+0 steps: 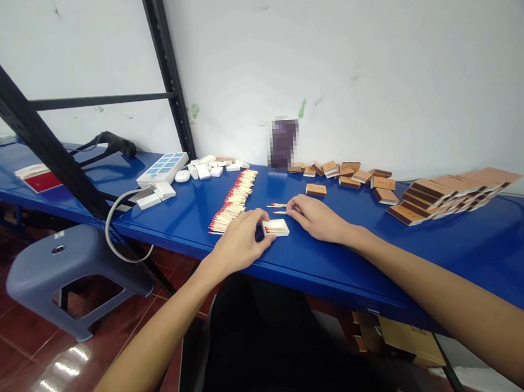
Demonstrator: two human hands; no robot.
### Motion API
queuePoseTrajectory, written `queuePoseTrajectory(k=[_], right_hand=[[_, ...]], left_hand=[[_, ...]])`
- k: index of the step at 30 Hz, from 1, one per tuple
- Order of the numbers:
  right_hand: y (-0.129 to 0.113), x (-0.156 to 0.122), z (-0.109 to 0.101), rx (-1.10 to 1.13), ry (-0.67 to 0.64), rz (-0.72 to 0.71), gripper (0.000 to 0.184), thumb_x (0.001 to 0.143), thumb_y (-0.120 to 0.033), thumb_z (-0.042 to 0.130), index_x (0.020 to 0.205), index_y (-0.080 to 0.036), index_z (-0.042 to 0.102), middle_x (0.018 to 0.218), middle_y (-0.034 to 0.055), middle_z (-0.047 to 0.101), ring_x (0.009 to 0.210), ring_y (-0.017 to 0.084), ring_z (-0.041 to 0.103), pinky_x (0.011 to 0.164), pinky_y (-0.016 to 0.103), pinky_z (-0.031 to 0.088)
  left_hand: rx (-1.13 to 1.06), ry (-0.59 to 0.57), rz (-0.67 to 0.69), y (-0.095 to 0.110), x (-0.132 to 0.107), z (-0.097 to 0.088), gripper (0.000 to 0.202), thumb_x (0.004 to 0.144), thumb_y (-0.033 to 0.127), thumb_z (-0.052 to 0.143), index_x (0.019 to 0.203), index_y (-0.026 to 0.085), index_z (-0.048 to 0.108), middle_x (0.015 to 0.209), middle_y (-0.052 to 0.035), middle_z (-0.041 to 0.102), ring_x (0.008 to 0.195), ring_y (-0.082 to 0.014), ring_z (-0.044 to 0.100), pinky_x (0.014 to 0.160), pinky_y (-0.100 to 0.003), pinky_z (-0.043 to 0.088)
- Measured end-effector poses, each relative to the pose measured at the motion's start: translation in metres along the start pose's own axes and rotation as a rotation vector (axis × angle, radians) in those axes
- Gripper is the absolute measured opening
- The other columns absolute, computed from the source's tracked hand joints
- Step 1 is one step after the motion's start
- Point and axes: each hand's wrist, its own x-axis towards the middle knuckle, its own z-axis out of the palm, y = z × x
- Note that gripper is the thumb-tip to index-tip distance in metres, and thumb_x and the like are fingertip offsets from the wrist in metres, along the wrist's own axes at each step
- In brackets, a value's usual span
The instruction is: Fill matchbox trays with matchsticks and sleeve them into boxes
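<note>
My left hand (243,238) grips a small white matchbox tray (282,230) between thumb and fingers at the table's front. Some red-tipped matches lie inside that tray. Just to its right, my right hand (312,215) has its fingertips pinched together at the ends of a few loose matches (279,205) on the blue table. Whether it holds one of them or only touches them is hard to see. Behind my left hand stretches a long row of matches (235,200), red heads facing left. A brown matchbox sleeve (315,190) lies beyond my right hand.
Scattered matchbox sleeves (349,170) lie along the wall, with stacked matchboxes (443,194) at the right. White trays (207,167) and a white power strip (162,168) with a cable stand at the left. A black post (40,132) rises there, near a blue stool (70,255).
</note>
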Motion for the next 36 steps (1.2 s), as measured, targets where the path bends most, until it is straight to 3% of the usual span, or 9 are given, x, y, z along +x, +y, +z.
queuePoseTrajectory(k=[3,6,9,12,15,22,29,36], right_hand=[[-0.012,-0.006,-0.003,0.062,0.04,-0.061,0.018,0.099,-0.031,0.041,0.092,-0.021,0.054,0.088,0.0056,0.06,0.075,0.019,0.055,0.068,0.032,0.041],[-0.025,-0.012,-0.006,0.108,-0.012,-0.147,0.017,0.098,-0.032,0.043,0.09,-0.021,0.055,0.082,0.0028,0.056,0.072,0.018,0.052,0.066,0.031,0.04],[-0.031,-0.013,-0.007,0.165,-0.06,-0.162,0.015,0.095,-0.03,0.046,0.089,-0.021,0.058,0.077,0.0009,0.053,0.069,0.017,0.05,0.064,0.03,0.04],[-0.024,-0.007,-0.005,0.181,0.043,-0.08,0.016,0.095,-0.028,0.046,0.088,-0.021,0.058,0.076,0.0009,0.053,0.068,0.017,0.05,0.064,0.03,0.039],[-0.009,0.001,-0.001,0.084,0.112,-0.035,0.013,0.094,-0.026,0.047,0.092,-0.02,0.059,0.079,0.0024,0.053,0.071,0.018,0.052,0.067,0.032,0.04],[0.008,0.012,0.004,-0.044,0.031,-0.073,0.02,0.095,-0.027,0.049,0.104,-0.02,0.065,0.089,0.0053,0.057,0.078,0.02,0.058,0.073,0.034,0.043],[0.006,0.011,0.005,-0.047,0.041,-0.061,0.021,0.095,-0.028,0.05,0.101,-0.019,0.068,0.087,0.0056,0.06,0.078,0.02,0.059,0.073,0.035,0.045],[-0.003,0.012,0.009,0.002,0.01,-0.085,0.029,0.097,-0.028,0.048,0.112,-0.02,0.071,0.088,0.0064,0.06,0.077,0.02,0.059,0.073,0.035,0.045]], left_hand=[[-0.036,0.027,-0.029,-0.002,0.0,0.002,0.029,0.085,0.028,0.067,0.109,0.019,0.053,0.09,-0.0014,0.064,0.08,-0.0191,0.059,0.074,-0.032,0.046],[-0.057,0.039,-0.027,-0.003,0.001,0.002,0.037,0.085,0.028,0.066,0.118,0.019,0.051,0.088,-0.0007,0.064,0.079,-0.0187,0.059,0.074,-0.032,0.046],[-0.033,0.025,0.006,-0.003,0.001,0.001,0.03,0.087,0.028,0.065,0.114,0.02,0.057,0.091,-0.0024,0.064,0.081,-0.0192,0.06,0.077,-0.033,0.047],[0.006,-0.004,0.032,-0.003,0.001,0.0,0.018,0.089,0.03,0.063,0.104,0.019,0.065,0.094,-0.0047,0.064,0.086,-0.0198,0.06,0.08,-0.033,0.047],[0.015,-0.021,0.052,-0.004,0.001,0.001,0.02,0.091,0.032,0.062,0.104,0.018,0.068,0.099,-0.0062,0.064,0.09,-0.0202,0.06,0.082,-0.033,0.048],[-0.004,-0.026,0.062,-0.001,0.001,-0.001,0.018,0.091,0.031,0.063,0.1,0.017,0.07,0.097,-0.0059,0.064,0.088,-0.0191,0.061,0.08,-0.032,0.048],[-0.004,-0.026,0.065,-0.001,0.001,-0.001,0.016,0.09,0.03,0.063,0.098,0.017,0.07,0.095,-0.0056,0.064,0.086,-0.0189,0.061,0.08,-0.032,0.048],[-0.005,-0.024,0.065,0.0,0.002,-0.001,0.017,0.09,0.031,0.063,0.099,0.018,0.07,0.094,-0.0057,0.064,0.087,-0.0197,0.061,0.08,-0.033,0.049]])
